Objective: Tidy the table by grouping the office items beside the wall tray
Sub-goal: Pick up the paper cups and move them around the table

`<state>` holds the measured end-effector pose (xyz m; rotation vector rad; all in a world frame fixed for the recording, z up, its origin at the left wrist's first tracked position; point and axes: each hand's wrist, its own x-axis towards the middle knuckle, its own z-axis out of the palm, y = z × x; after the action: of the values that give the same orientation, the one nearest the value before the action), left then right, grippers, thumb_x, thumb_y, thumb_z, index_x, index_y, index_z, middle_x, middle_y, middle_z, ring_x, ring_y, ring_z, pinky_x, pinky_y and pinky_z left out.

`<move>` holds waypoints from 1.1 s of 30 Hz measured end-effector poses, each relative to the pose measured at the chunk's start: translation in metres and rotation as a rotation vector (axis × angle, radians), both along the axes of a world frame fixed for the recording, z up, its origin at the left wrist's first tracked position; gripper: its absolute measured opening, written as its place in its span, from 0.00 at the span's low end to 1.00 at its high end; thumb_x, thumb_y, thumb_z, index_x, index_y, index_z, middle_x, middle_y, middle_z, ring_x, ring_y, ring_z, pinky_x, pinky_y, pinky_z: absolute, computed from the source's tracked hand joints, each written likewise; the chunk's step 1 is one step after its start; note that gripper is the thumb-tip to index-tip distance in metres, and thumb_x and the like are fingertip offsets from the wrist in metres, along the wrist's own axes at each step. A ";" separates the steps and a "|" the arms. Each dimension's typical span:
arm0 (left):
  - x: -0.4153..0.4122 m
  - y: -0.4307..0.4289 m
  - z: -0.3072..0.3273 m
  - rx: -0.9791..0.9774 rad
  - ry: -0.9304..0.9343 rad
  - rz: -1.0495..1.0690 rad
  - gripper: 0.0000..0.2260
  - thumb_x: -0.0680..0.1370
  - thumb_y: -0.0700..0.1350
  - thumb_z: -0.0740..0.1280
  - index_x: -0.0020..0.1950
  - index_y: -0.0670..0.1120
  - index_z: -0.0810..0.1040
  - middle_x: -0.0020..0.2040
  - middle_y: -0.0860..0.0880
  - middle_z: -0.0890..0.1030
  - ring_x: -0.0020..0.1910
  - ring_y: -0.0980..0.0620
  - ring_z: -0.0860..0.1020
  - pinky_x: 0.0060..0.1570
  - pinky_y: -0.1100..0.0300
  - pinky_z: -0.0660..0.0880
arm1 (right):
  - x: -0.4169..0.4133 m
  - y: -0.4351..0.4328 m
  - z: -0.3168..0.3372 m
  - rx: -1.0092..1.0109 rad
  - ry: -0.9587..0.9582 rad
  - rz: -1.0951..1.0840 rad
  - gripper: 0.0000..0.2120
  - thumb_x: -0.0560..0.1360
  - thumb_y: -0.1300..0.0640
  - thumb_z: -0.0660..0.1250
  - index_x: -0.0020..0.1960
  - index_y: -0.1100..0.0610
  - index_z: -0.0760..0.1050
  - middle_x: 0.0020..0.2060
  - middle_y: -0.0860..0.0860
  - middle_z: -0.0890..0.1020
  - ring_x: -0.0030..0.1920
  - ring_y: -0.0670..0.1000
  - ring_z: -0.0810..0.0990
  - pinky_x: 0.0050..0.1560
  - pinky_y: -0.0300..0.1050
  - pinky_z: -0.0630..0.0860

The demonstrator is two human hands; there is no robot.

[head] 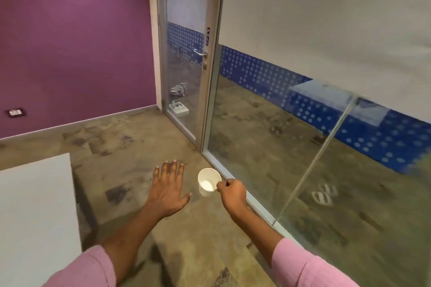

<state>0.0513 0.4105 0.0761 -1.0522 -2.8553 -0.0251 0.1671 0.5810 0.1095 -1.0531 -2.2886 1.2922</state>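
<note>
Paper cup (208,182), white, empty as far as I can see down into it, held out in front of me over the carpet floor (130,147), near the glass partition (303,147). My right hand (233,192) is closed in a pinch on the near rim, fingers curled in. My left hand (168,187) is flat, fingers spread, holding nothing, just beside the cup but not touching.

Judgement: very light, thin-walled, crushes if squeezed. A rim pinch lets it swing; a loose wrap round the body would be steadier for setting down.

Only a white table corner (35,205) shows at lower left. Wall tray not in view.
</note>
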 end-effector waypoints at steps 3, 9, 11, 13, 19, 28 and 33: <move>-0.048 0.027 0.001 -0.017 -0.021 0.114 0.43 0.72 0.70 0.50 0.78 0.44 0.48 0.79 0.40 0.50 0.77 0.38 0.49 0.73 0.38 0.47 | -0.064 0.038 0.005 0.035 -0.008 0.100 0.13 0.69 0.57 0.65 0.29 0.56 0.65 0.27 0.52 0.64 0.29 0.52 0.61 0.31 0.45 0.58; -0.128 0.059 0.018 0.003 -0.028 0.288 0.42 0.71 0.69 0.52 0.77 0.45 0.52 0.78 0.40 0.56 0.75 0.37 0.57 0.72 0.38 0.52 | -0.181 0.080 0.022 0.078 0.003 0.329 0.20 0.71 0.60 0.66 0.26 0.56 0.60 0.24 0.50 0.62 0.29 0.52 0.60 0.33 0.46 0.58; -0.154 0.060 0.020 -0.001 -0.024 0.332 0.42 0.72 0.69 0.52 0.78 0.45 0.52 0.78 0.40 0.56 0.75 0.38 0.57 0.72 0.38 0.52 | -0.217 0.082 0.024 0.059 0.012 0.389 0.20 0.71 0.61 0.66 0.26 0.57 0.61 0.22 0.49 0.63 0.27 0.50 0.62 0.31 0.45 0.58; -0.182 0.057 0.021 0.013 -0.023 0.397 0.42 0.72 0.69 0.52 0.78 0.45 0.52 0.78 0.41 0.56 0.75 0.38 0.56 0.72 0.38 0.51 | -0.254 0.082 0.022 0.052 0.020 0.448 0.21 0.72 0.61 0.67 0.24 0.56 0.62 0.17 0.47 0.65 0.22 0.46 0.66 0.25 0.40 0.61; -0.270 0.033 0.015 0.006 -0.011 0.560 0.41 0.72 0.70 0.48 0.78 0.45 0.50 0.79 0.41 0.54 0.76 0.38 0.54 0.73 0.37 0.48 | -0.380 0.062 0.015 0.034 0.039 0.572 0.21 0.72 0.60 0.68 0.25 0.56 0.63 0.24 0.54 0.65 0.28 0.53 0.65 0.33 0.45 0.60; -0.445 -0.038 0.023 0.034 -0.004 0.805 0.41 0.73 0.69 0.50 0.77 0.44 0.55 0.78 0.40 0.57 0.76 0.38 0.56 0.73 0.37 0.49 | -0.593 -0.009 0.025 -0.002 0.081 0.797 0.17 0.72 0.62 0.68 0.26 0.60 0.69 0.24 0.52 0.69 0.30 0.51 0.69 0.32 0.44 0.61; -0.517 -0.074 0.028 0.035 -0.004 0.884 0.40 0.73 0.69 0.52 0.76 0.43 0.58 0.77 0.39 0.60 0.75 0.37 0.59 0.72 0.36 0.51 | -0.689 -0.054 0.031 -0.007 0.094 0.872 0.13 0.73 0.61 0.68 0.31 0.65 0.75 0.26 0.55 0.73 0.32 0.54 0.72 0.30 0.43 0.63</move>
<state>-0.4653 0.3360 0.1038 0.2718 -3.0249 -0.0095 -0.5219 0.5266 0.1405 0.0773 -2.7583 1.5641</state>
